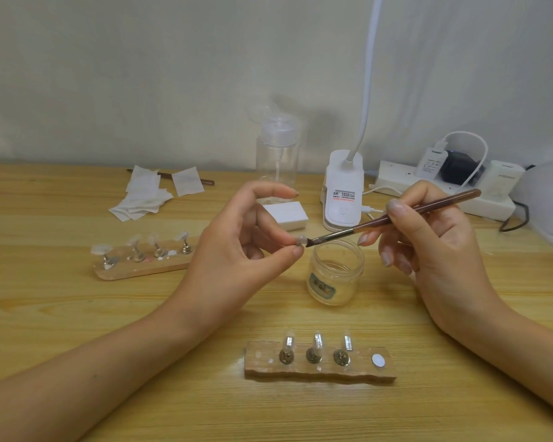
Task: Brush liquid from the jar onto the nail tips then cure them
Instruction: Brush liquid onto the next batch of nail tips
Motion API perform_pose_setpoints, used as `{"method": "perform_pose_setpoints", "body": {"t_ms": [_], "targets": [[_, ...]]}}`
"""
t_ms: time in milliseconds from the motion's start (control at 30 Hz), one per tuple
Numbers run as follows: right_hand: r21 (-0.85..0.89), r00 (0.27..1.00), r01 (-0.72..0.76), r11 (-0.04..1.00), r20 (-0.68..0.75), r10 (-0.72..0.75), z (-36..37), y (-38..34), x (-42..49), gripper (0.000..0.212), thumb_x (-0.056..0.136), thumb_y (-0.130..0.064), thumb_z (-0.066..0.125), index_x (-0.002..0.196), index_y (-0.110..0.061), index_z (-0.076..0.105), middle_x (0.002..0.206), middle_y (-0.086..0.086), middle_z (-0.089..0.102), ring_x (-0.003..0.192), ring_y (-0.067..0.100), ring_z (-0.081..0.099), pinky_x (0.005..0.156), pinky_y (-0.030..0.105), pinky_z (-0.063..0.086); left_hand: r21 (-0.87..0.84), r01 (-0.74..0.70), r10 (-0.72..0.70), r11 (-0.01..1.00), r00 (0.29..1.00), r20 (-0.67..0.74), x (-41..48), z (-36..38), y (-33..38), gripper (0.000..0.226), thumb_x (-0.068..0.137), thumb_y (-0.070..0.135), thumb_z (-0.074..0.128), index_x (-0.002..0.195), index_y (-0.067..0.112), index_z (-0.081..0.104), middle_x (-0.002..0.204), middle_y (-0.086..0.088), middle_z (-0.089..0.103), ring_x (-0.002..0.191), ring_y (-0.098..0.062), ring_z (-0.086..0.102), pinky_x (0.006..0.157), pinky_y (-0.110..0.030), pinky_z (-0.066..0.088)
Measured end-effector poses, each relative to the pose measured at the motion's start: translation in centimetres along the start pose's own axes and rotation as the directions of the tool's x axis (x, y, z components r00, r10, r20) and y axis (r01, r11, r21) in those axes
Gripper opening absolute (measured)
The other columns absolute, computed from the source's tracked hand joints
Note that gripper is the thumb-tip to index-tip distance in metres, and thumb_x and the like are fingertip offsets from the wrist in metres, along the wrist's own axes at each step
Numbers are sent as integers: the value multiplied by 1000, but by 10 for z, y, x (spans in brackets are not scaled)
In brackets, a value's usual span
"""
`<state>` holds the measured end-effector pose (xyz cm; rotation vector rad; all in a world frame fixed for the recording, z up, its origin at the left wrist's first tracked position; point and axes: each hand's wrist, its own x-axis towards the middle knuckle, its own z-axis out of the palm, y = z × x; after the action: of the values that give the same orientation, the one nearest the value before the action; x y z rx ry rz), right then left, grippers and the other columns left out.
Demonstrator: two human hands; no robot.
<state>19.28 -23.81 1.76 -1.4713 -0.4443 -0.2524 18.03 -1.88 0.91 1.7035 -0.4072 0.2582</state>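
1. The left hand (237, 240), mid-frame, is pinching a tiny nail tip (299, 241) between thumb and fingertip, with the other fingers fanned out loose.
2. The right hand (428, 237) grips the brush (396, 216) pen-style, and the bristles are touching the nail tip.
3. The jar (336, 272) sits open on the table (77, 314), centre frame, just under the bristles.
4. What I'd worry about is how little of the nail tip that pinch has. Press too hard with the brush and it could flick out, maybe straight into the jar. An overloaded brush would also run liquid onto the fingertips holding it.
5. At lower centre there's a wooden block (320, 368) carrying three tips on stands, with one bare spot at its right end. My guess is this one goes there. The forearms hover close on both sides, so a careless wrist could knock those stands.
6. Left of centre, a second block (141, 266) holds four more tips. The white lamp (344, 193) stands behind the jar, so curing looks like it hasn't been done yet.
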Motion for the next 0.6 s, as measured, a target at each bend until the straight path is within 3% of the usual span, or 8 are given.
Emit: {"method": "perform_pose_setpoints", "body": {"t_ms": [233, 333, 467, 600], "targets": [[33, 995, 45, 998, -92, -42, -3, 1, 1, 19, 96, -25, 54, 77, -27, 55, 70, 8, 71, 44, 13, 49, 40, 21, 31, -35, -19, 19, 999, 1000, 22, 1, 0, -2, 51, 81, 2, 78, 122, 24, 59, 74, 7, 65, 80, -10, 70, 73, -42, 54], [7, 993, 98, 995, -70, -98, -2, 0, 1, 15, 100, -32, 49, 98, -23, 61, 82, 6, 74, 47, 12, 51, 42, 18, 32, -106, -9, 12, 994, 1000, 25, 1, -1, 0, 54, 76, 10, 80, 123, 24, 58, 79, 5, 67, 85, -14, 72, 79, -37, 57], [-162, 979, 202, 966, 46, -197, 1, -9, -3, 31, 103, -30, 40, 125, -24, 60, 97, 4, 77, 55, 18, 61, 46, 21, 42, -226, 1, 11, 974, 999, 50, 1, -4, 2, 68, 69, 18, 82, 130, 27, 53, 93, 7, 67, 81, -11, 72, 79, -23, 55], [-298, 935, 312, 902, 265, -236, 7, -22, -3, 17, 101, -10, 51, 112, -6, 63, 93, 2, 76, 73, 20, 72, 54, 25, 51, -331, 10, 30, 944, 993, 117, 1, -5, 1, 80, 71, 11, 82, 140, 22, 43, 91, 7, 63, 82, -14, 73, 84, -24, 55]]}}
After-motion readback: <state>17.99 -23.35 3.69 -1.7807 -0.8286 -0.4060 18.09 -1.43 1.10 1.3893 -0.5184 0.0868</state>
